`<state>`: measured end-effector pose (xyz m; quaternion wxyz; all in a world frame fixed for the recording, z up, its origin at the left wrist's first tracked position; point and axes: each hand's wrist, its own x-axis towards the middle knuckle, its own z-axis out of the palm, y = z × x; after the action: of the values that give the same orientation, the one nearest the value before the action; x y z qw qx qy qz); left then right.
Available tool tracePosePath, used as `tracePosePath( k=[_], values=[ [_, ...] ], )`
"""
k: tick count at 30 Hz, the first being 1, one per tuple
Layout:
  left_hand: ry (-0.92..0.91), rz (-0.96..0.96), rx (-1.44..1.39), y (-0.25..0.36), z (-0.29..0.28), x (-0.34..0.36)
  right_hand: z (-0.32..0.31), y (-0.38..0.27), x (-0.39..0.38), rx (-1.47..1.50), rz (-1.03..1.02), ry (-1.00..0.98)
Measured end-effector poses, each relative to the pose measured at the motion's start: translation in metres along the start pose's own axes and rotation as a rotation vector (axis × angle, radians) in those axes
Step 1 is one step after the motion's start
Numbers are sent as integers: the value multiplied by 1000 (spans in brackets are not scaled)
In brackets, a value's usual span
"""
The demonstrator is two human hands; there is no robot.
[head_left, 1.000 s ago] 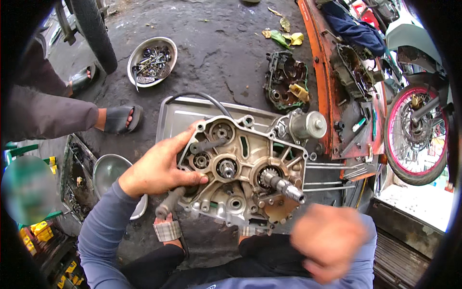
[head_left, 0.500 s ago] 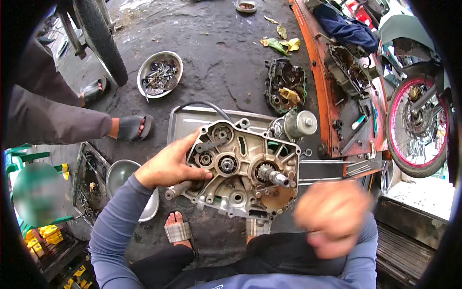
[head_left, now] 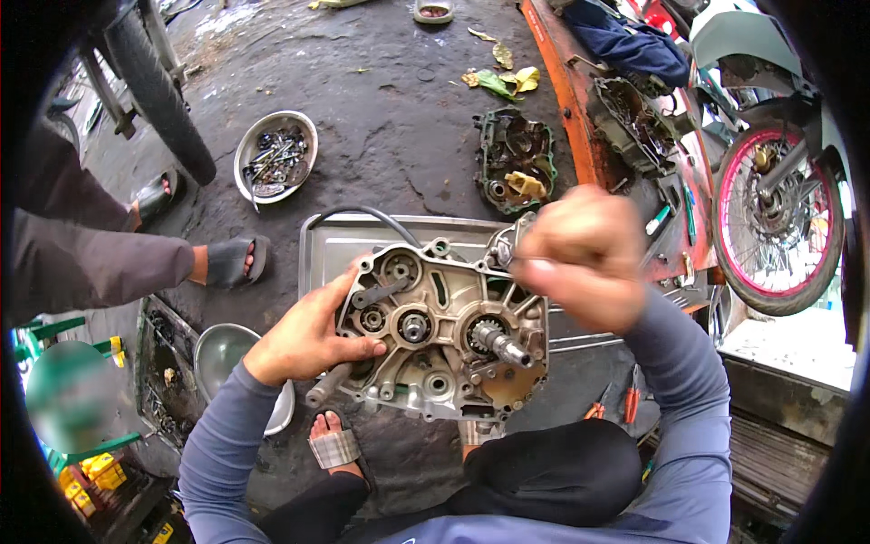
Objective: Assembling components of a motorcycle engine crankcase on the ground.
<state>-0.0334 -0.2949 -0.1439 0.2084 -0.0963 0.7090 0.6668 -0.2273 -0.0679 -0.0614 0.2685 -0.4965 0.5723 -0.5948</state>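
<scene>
In front of me an aluminium engine crankcase half [head_left: 435,335] stands over a metal tray [head_left: 317,245], its open face up with bearings and a splined shaft [head_left: 498,344] sticking out on the right. My left hand [head_left: 313,331] is closed on the case's left edge, thumb across the face and fingers behind. My right hand [head_left: 584,258], smeared by motion, is curled at the case's upper right corner. It covers most of the cylindrical starter motor [head_left: 504,243]; whatever its fingers hold is hidden. A dark hose [head_left: 372,213] arches behind the case.
A bowl of bolts and small parts [head_left: 277,159] lies far left, near another person's sandalled foot [head_left: 237,261]. A dark case half [head_left: 515,159] rests beyond the tray. An orange bench [head_left: 580,113] with tools and a pink-rimmed wheel [head_left: 775,218] stand right. Red-handled pliers [head_left: 632,405] lie by my knee.
My right hand has swung up and forward from beside my right knee to the crankcase's upper right corner. The left hand keeps its grip; the whole view has shifted slightly.
</scene>
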Motion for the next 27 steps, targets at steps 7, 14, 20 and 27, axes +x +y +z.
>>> tracePosePath(
  k=[7,14,20,27],
  values=[
    [38,-64,1,6,-2,-3,25,-16,-53,556,-327,53],
    [13,43,227,7,-4,5,57,1,-98,250,-90,-340],
    [37,119,245,0,-2,0,65,3,-92,213,-100,-434],
    [47,133,218,-32,-11,7,96,-51,-57,580,-289,-85]
  ],
)
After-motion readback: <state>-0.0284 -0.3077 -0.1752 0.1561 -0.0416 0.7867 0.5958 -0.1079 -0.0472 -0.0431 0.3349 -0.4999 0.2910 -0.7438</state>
